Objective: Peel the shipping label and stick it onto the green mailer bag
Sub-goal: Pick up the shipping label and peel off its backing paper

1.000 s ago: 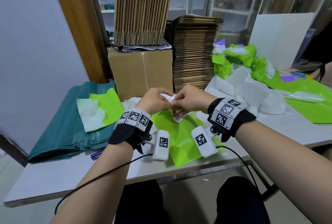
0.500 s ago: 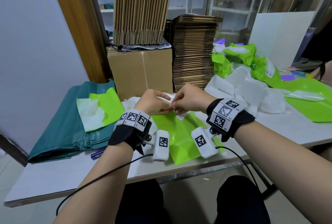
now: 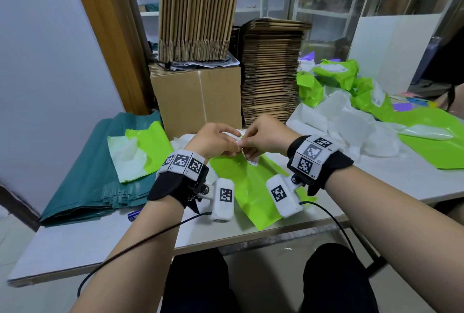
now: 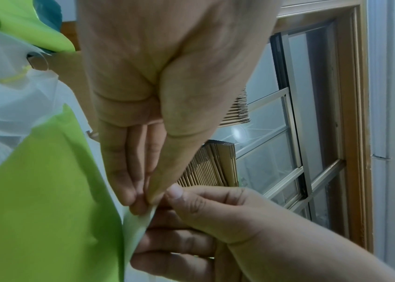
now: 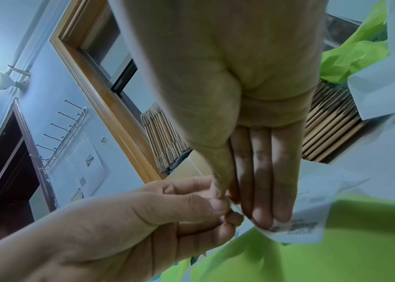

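Observation:
A white shipping label (image 3: 251, 159) with dark print hangs between my two hands, a little above the lime-green mailer bag (image 3: 248, 187) that lies flat on the table in front of me. My left hand (image 3: 213, 140) pinches one top corner of the label (image 4: 138, 225) between thumb and fingers. My right hand (image 3: 263, 134) pinches the label (image 5: 297, 227) right beside it, thumb against fingers. The fingertips of both hands meet at the same corner. The hands hide most of the label.
A stack of dark green mailers (image 3: 100, 174) with a lime one on top lies at the left. A cardboard box (image 3: 198, 97) and stacks of flat cartons (image 3: 271, 71) stand behind. Crumpled white backing sheets (image 3: 346, 122) and more lime bags (image 3: 431, 142) fill the right side.
Both hands stay together at the label's corner, with small shifts of the fingers. The label now hangs lower and narrower below the right hand.

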Demonstrator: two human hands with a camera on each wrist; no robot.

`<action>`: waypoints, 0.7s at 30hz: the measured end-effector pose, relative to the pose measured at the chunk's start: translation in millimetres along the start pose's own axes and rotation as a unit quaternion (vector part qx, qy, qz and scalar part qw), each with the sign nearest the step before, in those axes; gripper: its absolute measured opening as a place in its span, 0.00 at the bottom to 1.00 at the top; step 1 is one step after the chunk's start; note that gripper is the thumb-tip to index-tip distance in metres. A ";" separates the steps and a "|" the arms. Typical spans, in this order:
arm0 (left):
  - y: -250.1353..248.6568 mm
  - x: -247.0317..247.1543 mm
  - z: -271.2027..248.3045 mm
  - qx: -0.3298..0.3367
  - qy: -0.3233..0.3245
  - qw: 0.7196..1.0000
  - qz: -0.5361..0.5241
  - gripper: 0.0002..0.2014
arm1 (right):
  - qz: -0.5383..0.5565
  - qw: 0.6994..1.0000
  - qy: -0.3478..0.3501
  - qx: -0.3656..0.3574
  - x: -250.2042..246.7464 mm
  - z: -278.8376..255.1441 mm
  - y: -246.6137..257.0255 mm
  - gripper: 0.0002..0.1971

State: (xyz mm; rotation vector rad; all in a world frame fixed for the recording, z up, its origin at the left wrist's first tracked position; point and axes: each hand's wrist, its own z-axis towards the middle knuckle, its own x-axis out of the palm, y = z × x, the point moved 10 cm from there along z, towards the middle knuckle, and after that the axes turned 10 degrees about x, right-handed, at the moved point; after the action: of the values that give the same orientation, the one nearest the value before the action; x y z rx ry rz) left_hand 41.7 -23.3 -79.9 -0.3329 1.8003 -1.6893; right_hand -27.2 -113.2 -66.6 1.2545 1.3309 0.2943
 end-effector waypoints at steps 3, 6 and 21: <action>-2.0 0.1 0.2 0.007 0.007 1.000 0.000 0.13 | 0.015 1.000 0.006 0.009 -0.1 0.3 -1.8 0.10; -2.0 -0.8 -0.6 0.009 0.004 1.000 0.003 0.13 | 0.013 1.000 0.010 0.015 1.7 -1.0 -1.6 0.10; 6.5 -47.6 -4.1 -0.026 -0.098 0.995 0.012 0.18 | -0.118 0.966 -0.227 0.034 -77.6 -6.9 2.1 0.14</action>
State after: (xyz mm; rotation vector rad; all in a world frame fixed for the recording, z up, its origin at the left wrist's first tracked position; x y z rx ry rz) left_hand 77.1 8.6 -73.2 -0.4795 1.6982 -1.5388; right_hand -55.8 -169.0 -20.4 1.1197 1.0818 -0.2008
